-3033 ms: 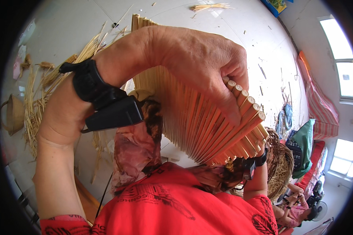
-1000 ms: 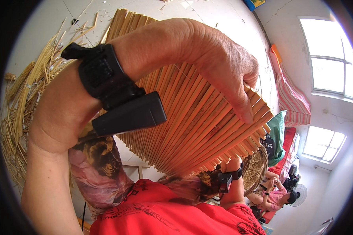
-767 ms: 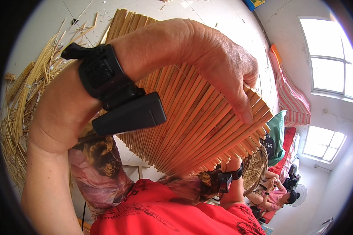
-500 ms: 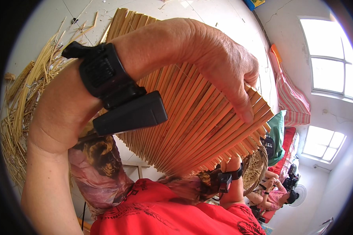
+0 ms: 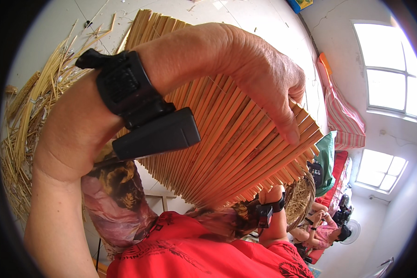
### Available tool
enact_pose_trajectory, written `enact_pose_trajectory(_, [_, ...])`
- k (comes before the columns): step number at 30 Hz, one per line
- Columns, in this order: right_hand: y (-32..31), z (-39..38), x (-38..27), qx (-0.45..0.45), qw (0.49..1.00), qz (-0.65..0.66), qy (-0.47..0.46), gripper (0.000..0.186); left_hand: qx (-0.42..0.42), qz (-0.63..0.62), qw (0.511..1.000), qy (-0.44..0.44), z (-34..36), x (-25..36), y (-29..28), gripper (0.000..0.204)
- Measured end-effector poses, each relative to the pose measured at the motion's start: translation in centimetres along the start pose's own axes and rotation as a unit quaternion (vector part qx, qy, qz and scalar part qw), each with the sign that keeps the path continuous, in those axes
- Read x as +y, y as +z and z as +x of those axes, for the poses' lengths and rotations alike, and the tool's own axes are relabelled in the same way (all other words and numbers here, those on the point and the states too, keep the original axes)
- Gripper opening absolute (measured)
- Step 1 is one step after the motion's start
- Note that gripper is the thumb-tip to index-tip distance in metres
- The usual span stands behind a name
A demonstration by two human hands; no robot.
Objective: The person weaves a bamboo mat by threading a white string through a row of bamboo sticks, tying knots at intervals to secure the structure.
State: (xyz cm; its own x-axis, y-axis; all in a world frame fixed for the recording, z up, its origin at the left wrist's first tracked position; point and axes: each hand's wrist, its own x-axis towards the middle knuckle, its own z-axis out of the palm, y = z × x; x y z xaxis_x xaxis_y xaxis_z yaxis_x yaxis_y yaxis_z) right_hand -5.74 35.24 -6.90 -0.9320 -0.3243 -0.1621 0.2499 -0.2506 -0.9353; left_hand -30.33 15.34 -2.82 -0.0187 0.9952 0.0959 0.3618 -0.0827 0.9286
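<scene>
My left hand (image 5: 268, 81) arches over a broad, fanned mat of thin reddish-tan sticks (image 5: 204, 148) bound with fine thread, thumb on its face and fingers curled round the right-hand edge. A black band with a box hangs on that forearm. My right hand (image 5: 269, 193) is mostly hidden behind the mat's lower right part; only the base of the hand and a banded wrist show, and its fingers are out of sight. The mat is above my lap, over patterned cloth (image 5: 111, 199) and a red shirt.
Loose straw (image 5: 32, 129) is strewn on the tiled floor (image 5: 65, 28). At right are a round woven basket with straw (image 5: 299, 201), green cloth (image 5: 326, 153), striped fabric (image 5: 343, 120) and two windows. A seated co-worker (image 5: 326, 229) in pink is at lower right, near a fan (image 5: 352, 229).
Since three seconds ago the view has shifted and the mat shows more of its face, my left hand still gripping it. Over the last second there is barely any movement.
</scene>
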Motion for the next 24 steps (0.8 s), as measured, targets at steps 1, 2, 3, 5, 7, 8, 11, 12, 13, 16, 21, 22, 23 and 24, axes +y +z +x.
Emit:
enact_pose_trajectory(1, [0.1, -0.1, -0.1, -0.002, 1.0, 0.0, 0.0, 0.029, 0.001, 0.001, 1.0, 0.0, -0.1, 0.1, 0.0, 0.05])
enact_pose_trajectory(2, [0.1, 0.0, -0.1, -0.002, 1.0, 0.0, 0.001, 0.029, 0.002, -0.004, 1.0, -0.002, -0.1, 0.1, 0.0, 0.05])
enact_pose_trajectory(3, [0.1, 0.1, -0.2, -0.003, 1.0, 0.0, 0.0, 0.029, 0.003, -0.009, 1.0, -0.003, -0.2, 0.2, 0.1, 0.05])
enact_pose_trajectory(5, [0.1, 0.0, -0.1, -0.001, 1.0, -0.001, 0.001, 0.03, 0.005, -0.005, 1.0, 0.003, -0.3, 0.3, 0.2, 0.043])
enact_pose_trajectory(7, [0.2, 0.2, 0.0, -0.002, 1.0, -0.002, -0.001, 0.03, 0.008, -0.001, 1.0, 0.008, -0.5, 0.6, 0.3, 0.036])
enact_pose_trajectory(8, [0.3, 0.2, -0.1, -0.003, 1.0, -0.002, 0.0, 0.03, 0.015, 0.005, 1.0, -0.001, -0.7, 0.8, 0.3, 0.036])
enact_pose_trajectory(11, [0.4, 0.6, 0.0, -0.007, 1.0, 0.001, -0.001, 0.031, 0.021, 0.002, 1.0, -0.018, -1.1, 1.1, 0.3, 0.036])
enact_pose_trajectory(12, [0.3, 0.7, 0.0, -0.007, 1.0, 0.004, -0.002, 0.031, 0.02, -0.007, 0.999, -0.024, -1.3, 1.2, 0.3, 0.036])
enact_pose_trajectory(13, [0.4, 0.7, -0.1, -0.007, 1.0, 0.003, -0.005, 0.031, 0.018, -0.005, 1.0, -0.025, -1.4, 1.4, 0.3, 0.036])
enact_pose_trajectory(16, [0.7, 0.6, -0.3, -0.006, 1.0, 0.003, -0.015, 0.032, 0.032, 0.022, 0.999, -0.028, -1.6, 1.9, 0.6, 0.036])
enact_pose_trajectory(21, [1.2, 1.2, -0.4, -0.011, 0.999, 0.011, -0.038, 0.033, 0.039, 0.017, 0.999, -0.02, -1.9, 2.6, 1.2, 0.035])
enact_pose_trajectory(22, [1.3, 1.4, -0.5, -0.014, 0.999, 0.014, -0.044, 0.033, 0.033, 0.021, 0.999, -0.027, -2.0, 2.7, 1.4, 0.035])
enact_pose_trajectory(23, [1.5, 1.5, -0.7, -0.015, 0.999, 0.014, -0.047, 0.033, 0.037, 0.036, 0.999, -0.01, -2.1, 2.8, 1.5, 0.034])
enact_pose_trajectory(24, [1.6, 1.8, -0.8, -0.017, 0.998, 0.017, -0.052, 0.033, 0.041, 0.05, 0.998, 0.007, -2.2, 3.0, 1.6, 0.034])
